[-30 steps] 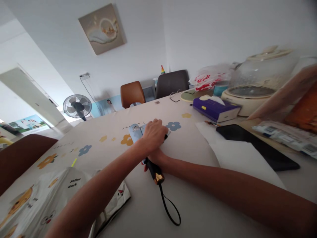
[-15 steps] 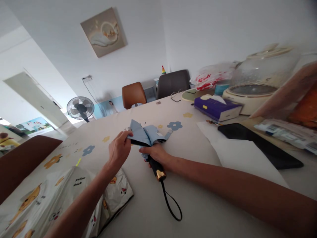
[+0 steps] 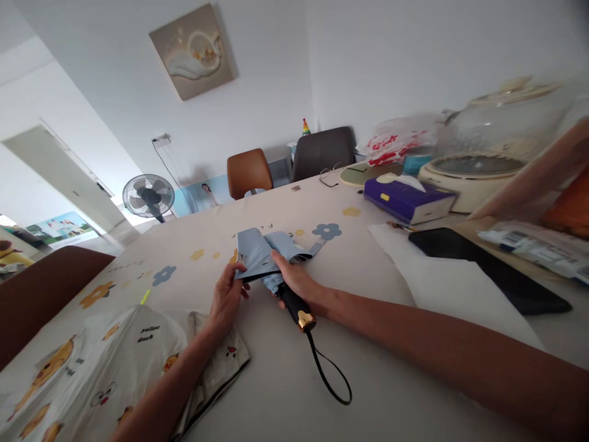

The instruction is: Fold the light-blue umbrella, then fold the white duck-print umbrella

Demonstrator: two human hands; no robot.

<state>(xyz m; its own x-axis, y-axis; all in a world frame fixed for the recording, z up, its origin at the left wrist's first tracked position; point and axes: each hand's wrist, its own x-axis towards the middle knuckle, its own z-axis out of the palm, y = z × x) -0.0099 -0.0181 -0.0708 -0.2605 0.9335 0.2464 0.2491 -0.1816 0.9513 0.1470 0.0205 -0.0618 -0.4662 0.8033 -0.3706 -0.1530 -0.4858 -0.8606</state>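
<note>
A folded light-blue umbrella [image 3: 257, 250] with a black handle, a gold-coloured end and a black wrist loop is held just over the table, its handle pointing toward me. My right hand [image 3: 298, 283] wraps round it where cloth meets handle, the thumb lying on top of the fabric. Between the fingers of my left hand [image 3: 229, 293] is the edge of a loose cloth panel, at the umbrella's left side. The panel's dark underside shows along that edge. Part of the handle is hidden by my right hand.
On the left lies a white cloth [image 3: 115, 362] with duck prints. To the right are white paper [image 3: 442, 288], a black flat case [image 3: 488, 267], a purple tissue pack [image 3: 405, 199] and a glass-topped appliance [image 3: 483, 159]. Eyeglasses [image 3: 329, 178] rest toward the back.
My left hand has brought the cloth panel lower and flatter against the umbrella. My right thumb has moved up onto the fabric.
</note>
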